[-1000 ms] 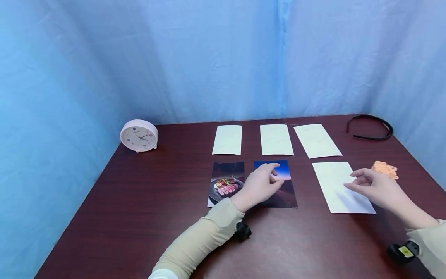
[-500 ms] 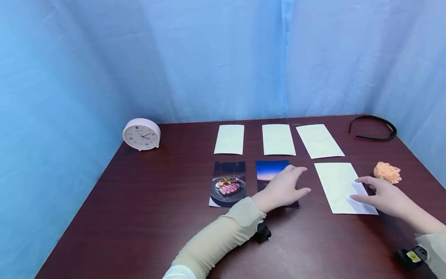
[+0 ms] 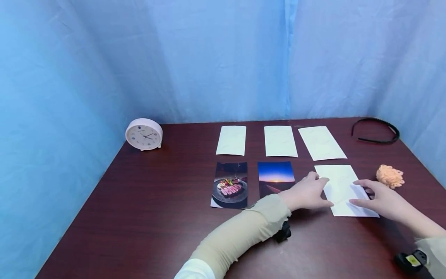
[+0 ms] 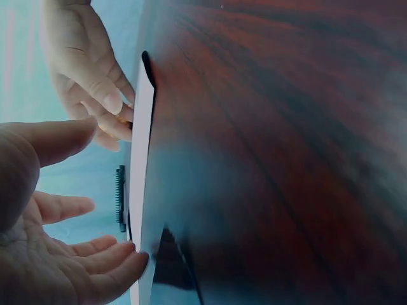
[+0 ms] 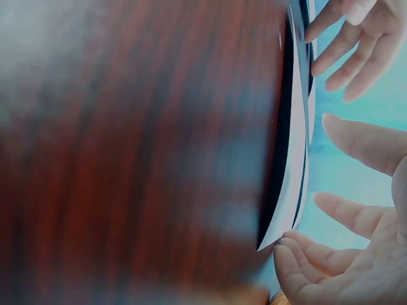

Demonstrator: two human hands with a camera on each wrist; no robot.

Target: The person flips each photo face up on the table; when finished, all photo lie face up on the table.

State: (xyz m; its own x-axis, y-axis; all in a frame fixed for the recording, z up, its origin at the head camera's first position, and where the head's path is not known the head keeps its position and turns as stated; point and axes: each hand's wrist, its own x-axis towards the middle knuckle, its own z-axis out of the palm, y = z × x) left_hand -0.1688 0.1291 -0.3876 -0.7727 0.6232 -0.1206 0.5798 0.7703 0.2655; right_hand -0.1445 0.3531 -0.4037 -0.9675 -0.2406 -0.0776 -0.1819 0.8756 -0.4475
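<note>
A blank white card (image 3: 336,186) lies face down at the front right of the table, with its near edge slightly raised in the right wrist view. My left hand (image 3: 310,192) is at its left edge, thumb and fingers spread; in the left wrist view the lower fingers (image 4: 117,270) seem to touch the edge. At the card's right side is my right hand (image 3: 383,198), thumb apart from the fingers, and its lower fingers (image 5: 296,260) meet the card's corner. Left of these lie a sunset photo (image 3: 276,176), partly covered by my left hand and sleeve, and a food photo (image 3: 230,188).
Behind stands a row of white cards: left (image 3: 231,140), middle (image 3: 280,141) and right (image 3: 322,143). An orange yarn bundle (image 3: 390,176) sits beside my right hand. A black headband (image 3: 378,140) is at the back right, a white alarm clock (image 3: 144,134) at the back left. Blue curtains (image 3: 223,58) enclose the table.
My left hand has moved right, from above the sunset photo to the white card's left edge, its fingers spreading. My right hand has lowered slightly at the card's right side.
</note>
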